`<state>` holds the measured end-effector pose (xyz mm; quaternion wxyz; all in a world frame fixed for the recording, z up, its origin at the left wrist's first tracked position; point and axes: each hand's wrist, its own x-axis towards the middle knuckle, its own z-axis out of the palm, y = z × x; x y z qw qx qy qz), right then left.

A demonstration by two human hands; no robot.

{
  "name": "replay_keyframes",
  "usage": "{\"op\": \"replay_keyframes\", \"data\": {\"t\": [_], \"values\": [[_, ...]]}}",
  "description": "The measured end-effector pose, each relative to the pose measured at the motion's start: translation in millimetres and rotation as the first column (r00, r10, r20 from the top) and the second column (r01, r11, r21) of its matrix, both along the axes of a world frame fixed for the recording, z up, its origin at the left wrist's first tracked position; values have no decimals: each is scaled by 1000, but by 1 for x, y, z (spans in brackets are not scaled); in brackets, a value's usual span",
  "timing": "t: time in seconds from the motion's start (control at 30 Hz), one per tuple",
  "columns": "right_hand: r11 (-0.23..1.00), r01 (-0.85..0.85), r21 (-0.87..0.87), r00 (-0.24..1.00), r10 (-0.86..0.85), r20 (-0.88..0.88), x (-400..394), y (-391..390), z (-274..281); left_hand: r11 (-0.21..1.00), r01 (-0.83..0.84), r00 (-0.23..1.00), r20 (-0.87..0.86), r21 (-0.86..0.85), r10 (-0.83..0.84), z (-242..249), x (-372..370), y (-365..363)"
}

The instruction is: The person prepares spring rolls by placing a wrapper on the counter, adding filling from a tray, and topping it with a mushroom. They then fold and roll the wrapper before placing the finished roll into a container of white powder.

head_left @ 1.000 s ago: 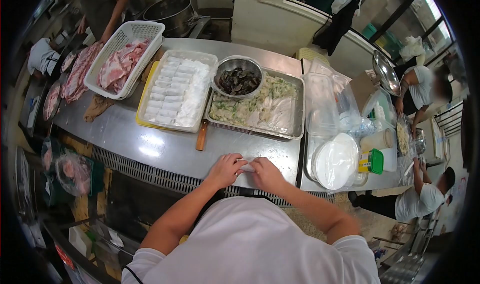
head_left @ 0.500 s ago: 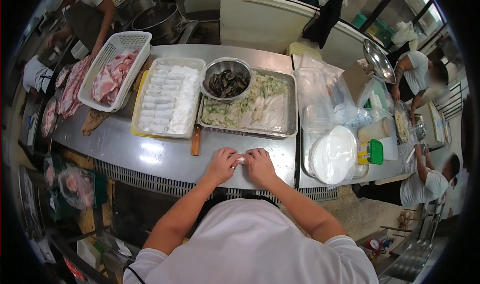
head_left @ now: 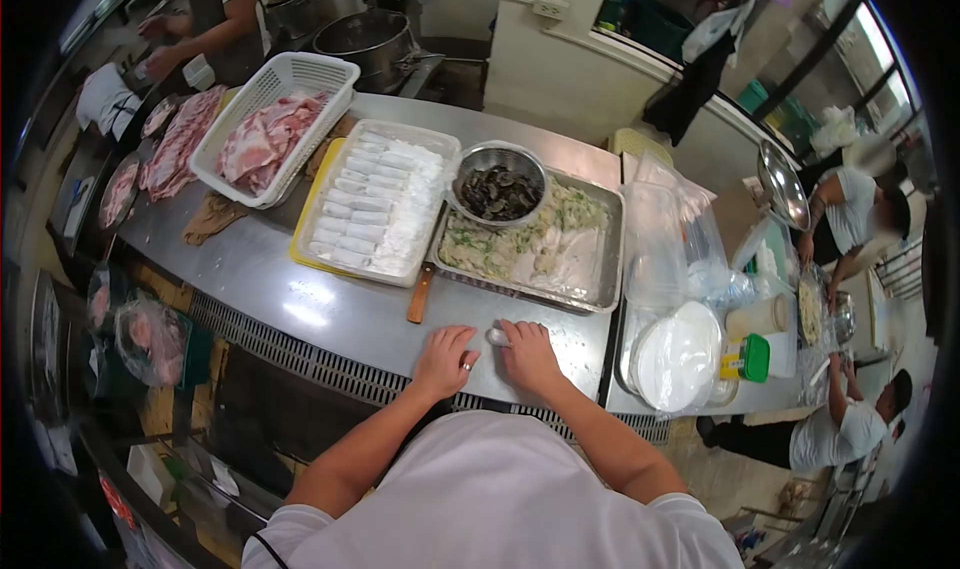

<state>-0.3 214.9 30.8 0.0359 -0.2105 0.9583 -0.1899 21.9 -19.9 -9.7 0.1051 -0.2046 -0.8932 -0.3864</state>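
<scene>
Both my hands rest on the steel counter (head_left: 330, 314) near its front edge. My left hand (head_left: 445, 359) lies palm down with a ring on one finger. My right hand (head_left: 527, 354) lies beside it, fingers over a small white roll (head_left: 497, 337) that shows between the two hands. Just beyond them a metal tray of filling (head_left: 535, 244) holds chopped greens and white pieces, with a steel bowl of dark mushrooms (head_left: 497, 191) on its far left corner. To its left a white tray (head_left: 378, 204) carries several finished white rolls in rows.
A wooden-handled tool (head_left: 419, 294) lies in front of the trays. A white basket of sliced meat (head_left: 272, 134) stands far left. A stack of round white wrappers (head_left: 672, 344), clear plastic boxes and a green-lidded jar (head_left: 748, 357) sit right. Other people work at the back left and right.
My hands were pressed together around the white roll; now they lie flatter and a little apart on the counter, with the roll showing between them. The view has shifted slightly.
</scene>
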Motion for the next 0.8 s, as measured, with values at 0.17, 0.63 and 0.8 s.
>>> {"op": "replay_keyframes", "data": {"t": [0.17,0.63,0.8], "values": [[938,164,-304,960,-80,270,-14,-6,10,996,-62,997,44,60,59,-1,2,-4],[826,184,-533,970,-64,236,-291,-171,111,998,-64,995,77,22,63,-2,1,-5],[931,146,-334,989,-126,83,-372,-219,82,997,-52,993,110,52,46,1,1,-7]]}}
